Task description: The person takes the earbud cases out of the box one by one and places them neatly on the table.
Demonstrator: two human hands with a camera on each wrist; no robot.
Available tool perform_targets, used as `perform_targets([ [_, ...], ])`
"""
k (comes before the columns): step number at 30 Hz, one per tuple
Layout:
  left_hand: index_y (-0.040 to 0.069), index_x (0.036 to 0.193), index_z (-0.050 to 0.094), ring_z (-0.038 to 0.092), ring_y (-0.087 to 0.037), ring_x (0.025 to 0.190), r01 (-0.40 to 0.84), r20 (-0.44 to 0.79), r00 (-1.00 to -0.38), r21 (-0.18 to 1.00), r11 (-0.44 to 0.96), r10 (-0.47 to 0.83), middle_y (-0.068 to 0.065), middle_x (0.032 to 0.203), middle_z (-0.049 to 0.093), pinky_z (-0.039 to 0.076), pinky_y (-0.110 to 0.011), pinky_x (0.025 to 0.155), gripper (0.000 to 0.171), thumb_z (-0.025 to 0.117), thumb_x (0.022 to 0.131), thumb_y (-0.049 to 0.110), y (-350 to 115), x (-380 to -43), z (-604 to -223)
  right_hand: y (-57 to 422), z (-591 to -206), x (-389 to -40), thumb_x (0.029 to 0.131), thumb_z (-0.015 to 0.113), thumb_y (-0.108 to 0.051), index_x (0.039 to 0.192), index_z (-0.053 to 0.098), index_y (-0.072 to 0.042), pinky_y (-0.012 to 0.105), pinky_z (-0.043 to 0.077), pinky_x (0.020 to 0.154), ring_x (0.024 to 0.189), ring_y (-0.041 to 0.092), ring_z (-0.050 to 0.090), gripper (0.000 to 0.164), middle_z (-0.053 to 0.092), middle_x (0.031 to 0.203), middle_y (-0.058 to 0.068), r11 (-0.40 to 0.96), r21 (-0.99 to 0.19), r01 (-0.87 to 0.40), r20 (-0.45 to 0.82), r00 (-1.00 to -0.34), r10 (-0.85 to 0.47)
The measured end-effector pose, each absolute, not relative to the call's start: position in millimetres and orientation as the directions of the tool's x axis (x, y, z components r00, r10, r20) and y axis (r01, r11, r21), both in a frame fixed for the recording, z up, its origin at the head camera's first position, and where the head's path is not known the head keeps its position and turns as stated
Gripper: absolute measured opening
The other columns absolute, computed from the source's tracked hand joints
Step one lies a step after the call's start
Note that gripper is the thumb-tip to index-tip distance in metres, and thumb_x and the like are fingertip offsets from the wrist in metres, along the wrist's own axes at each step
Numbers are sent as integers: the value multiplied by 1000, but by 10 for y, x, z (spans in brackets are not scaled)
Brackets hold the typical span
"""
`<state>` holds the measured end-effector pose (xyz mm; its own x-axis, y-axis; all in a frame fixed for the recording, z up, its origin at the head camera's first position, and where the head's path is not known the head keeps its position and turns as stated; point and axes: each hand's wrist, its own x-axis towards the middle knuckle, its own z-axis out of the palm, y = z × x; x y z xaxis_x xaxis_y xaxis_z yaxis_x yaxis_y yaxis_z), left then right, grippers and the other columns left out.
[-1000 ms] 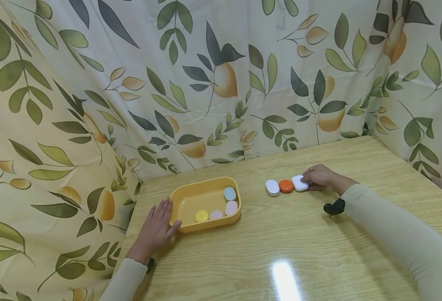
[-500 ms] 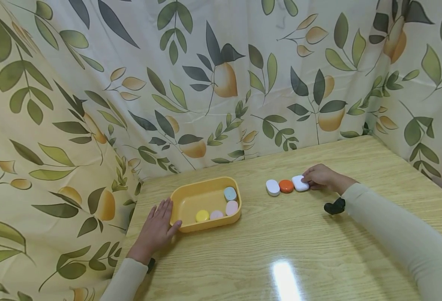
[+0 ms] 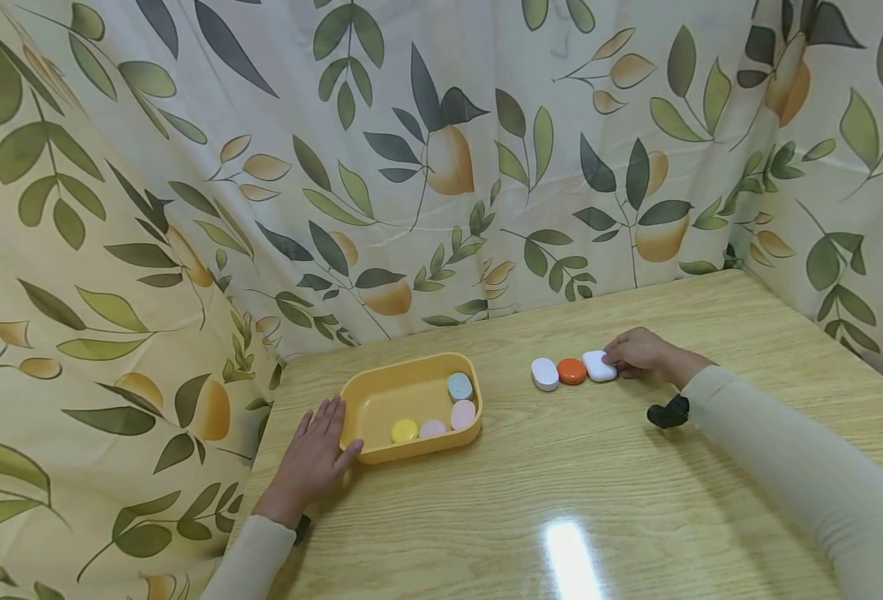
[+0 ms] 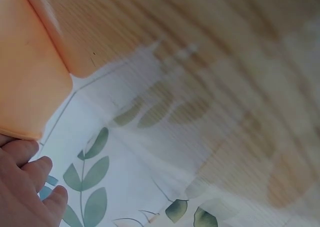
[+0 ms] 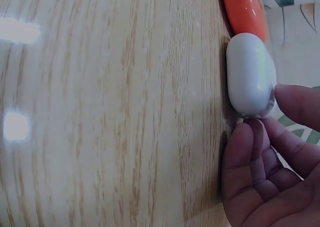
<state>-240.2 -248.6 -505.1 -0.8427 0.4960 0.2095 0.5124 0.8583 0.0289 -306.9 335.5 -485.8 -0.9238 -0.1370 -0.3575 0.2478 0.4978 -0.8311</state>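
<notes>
Fingers of the right hand (image 3: 644,352) are curled in a narrow pinch on the outer end of a white square-looking case (image 3: 599,366), the thumb near its top edge and the other fingertips low at its end, close to the surface (image 3: 449,517). That end is probably chosen because it is free: the opposite side sits against a round orange case (image 3: 572,371), with a white oval case (image 3: 544,374) just beyond, so the three make a short row. The left hand (image 3: 312,454) lies with straight fingers across the near-left end of a yellow tray (image 3: 388,404), thumb at its front corner, seemingly to steady it rather than lift it. Inside the tray, a blue piece (image 3: 459,386) and a pink piece (image 3: 463,414) rest along the right wall; a paler pink piece (image 3: 432,428) and a yellow piece (image 3: 404,431) lie along the front wall, perhaps set there to line the edges. The held case rests on the surface, right of the tray and well apart from it, directly in front of the right fingertips, not deep in the palm
</notes>
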Motion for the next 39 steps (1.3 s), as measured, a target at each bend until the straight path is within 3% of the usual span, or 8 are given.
perform_targets([
  [8,-7,150,26,19,-33,145,508,208,-846,32,861,491,-18,157,22,13,-53,114,78,38,102,53,-2491,-2403,-5063,3358,-4814,-3035,95,59,-9,129,46,19,32,54,72,84,18,59,46,61,103,13,462,-850,251,-352,-925,-144],
  [16,-7,150,26,19,-33,145,509,208,-845,35,860,492,-19,157,23,15,-54,114,77,36,102,53,-2490,-2392,-5060,3333,-4719,-3010,97,56,-10,128,46,17,34,55,72,80,19,59,43,61,92,9,464,-854,236,-336,-930,-146],
  [23,-6,150,26,20,-33,144,511,215,-844,41,859,491,-18,157,23,13,-52,115,77,36,102,53,-2499,-2391,-5061,3228,-4616,-3021,98,56,-14,131,46,15,36,54,81,94,22,57,46,58,109,15,489,-845,216,-331,-930,-162],
  [31,-6,150,27,20,-33,144,516,215,-841,42,855,497,-19,156,25,14,-53,114,77,37,102,53,-2500,-2386,-5055,3023,-4527,-3057,98,56,-13,131,46,16,34,53,79,94,24,57,46,57,112,18,469,-864,185,-317,-923,-220],
  [39,-6,150,27,20,-34,144,515,220,-840,38,856,496,-19,157,24,15,-53,114,77,36,102,53,-2492,-2393,-5044,2790,-4427,-3165,98,56,-13,131,47,15,39,53,86,100,28,57,44,50,128,29,461,-873,162,-311,-912,-267],
])
